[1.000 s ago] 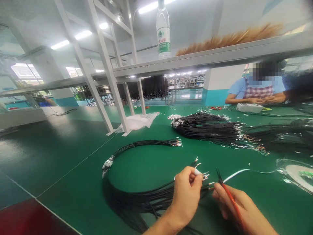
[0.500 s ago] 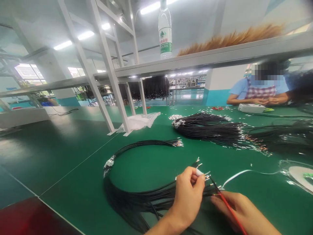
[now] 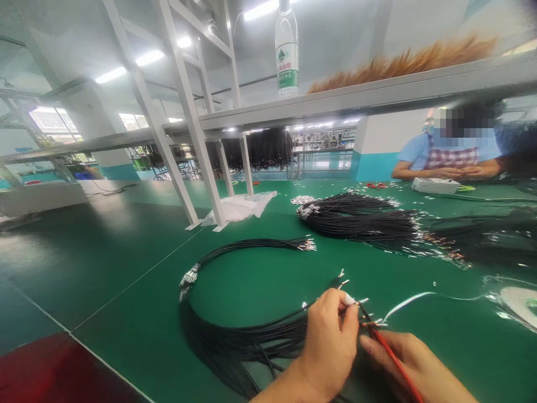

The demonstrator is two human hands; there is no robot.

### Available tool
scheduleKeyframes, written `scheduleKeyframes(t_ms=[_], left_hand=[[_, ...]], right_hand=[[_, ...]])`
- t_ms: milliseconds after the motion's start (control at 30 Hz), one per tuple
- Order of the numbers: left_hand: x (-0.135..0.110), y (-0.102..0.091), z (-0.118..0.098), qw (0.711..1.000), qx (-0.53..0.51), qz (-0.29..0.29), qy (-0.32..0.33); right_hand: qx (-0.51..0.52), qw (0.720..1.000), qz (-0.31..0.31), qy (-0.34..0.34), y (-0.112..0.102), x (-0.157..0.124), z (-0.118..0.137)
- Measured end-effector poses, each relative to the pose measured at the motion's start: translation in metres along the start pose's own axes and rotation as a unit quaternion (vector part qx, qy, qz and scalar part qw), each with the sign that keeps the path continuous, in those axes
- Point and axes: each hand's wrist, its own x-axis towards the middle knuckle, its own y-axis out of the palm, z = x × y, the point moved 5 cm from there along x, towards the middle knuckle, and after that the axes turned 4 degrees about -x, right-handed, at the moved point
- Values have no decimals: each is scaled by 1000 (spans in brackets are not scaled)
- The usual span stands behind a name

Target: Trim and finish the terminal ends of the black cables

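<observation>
My left hand [image 3: 331,338] is closed, thumb and fingers pinching the ends of several thin black cables [image 3: 235,336]. A small white piece shows at its fingertips; I cannot tell what it is. My right hand [image 3: 409,355] is closed around a slim red tool [image 3: 392,351] with a dark, narrow tip. That tip meets the cable ends just beside my left thumb. From there the cables curve left and round to a silvery bundled section [image 3: 188,277]. A thin white strip [image 3: 409,302] runs from near my right fingers toward a clear-wrapped reel.
The white reel [image 3: 520,302] lies at right on the green table [image 3: 138,313]. A larger black cable bundle [image 3: 356,218] lies farther back. Metal shelf legs [image 3: 210,184] stand by a plastic bag [image 3: 241,207]. Across the table sits a person [image 3: 451,154]. Red-handled scissors [image 3: 375,186] lie near the back edge.
The red tool's dark tip has moved down and closer to my left fingertips, in among the cable ends. My left hand has shifted slightly right and down. The view has also shifted a little.
</observation>
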Motion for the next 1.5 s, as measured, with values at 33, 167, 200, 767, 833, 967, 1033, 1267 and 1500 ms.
scheduleKeyframes(t_ms=[33,167,200,767,833,967,1033,1267,1500], left_hand=[[-1,0,0,1000,16,-3,11],[-2,-1,-6,997,52,-7,56],[-1,-1,-6,999,30,-1,39],[-2,3,-4,997,45,20,58],[2,4,4,990,-100,49,-83],[6,6,6,952,-219,106,-188],[9,4,5,950,-229,102,-186],[2,-2,-6,999,-30,36,14],[-17,14,-17,922,242,4,302]], right_hand=[[-5,1000,12,5,1,-1,1],[-31,999,16,2,-3,0,0],[-39,999,5,-10,-6,2,-2],[22,1000,17,-5,-5,-1,-1],[-11,1000,24,-11,-6,3,-3],[-96,995,6,-33,-14,11,-6],[-105,994,-8,-31,-19,13,-9],[7,997,-82,4,-35,3,0],[245,961,-127,-10,-25,-1,12]])
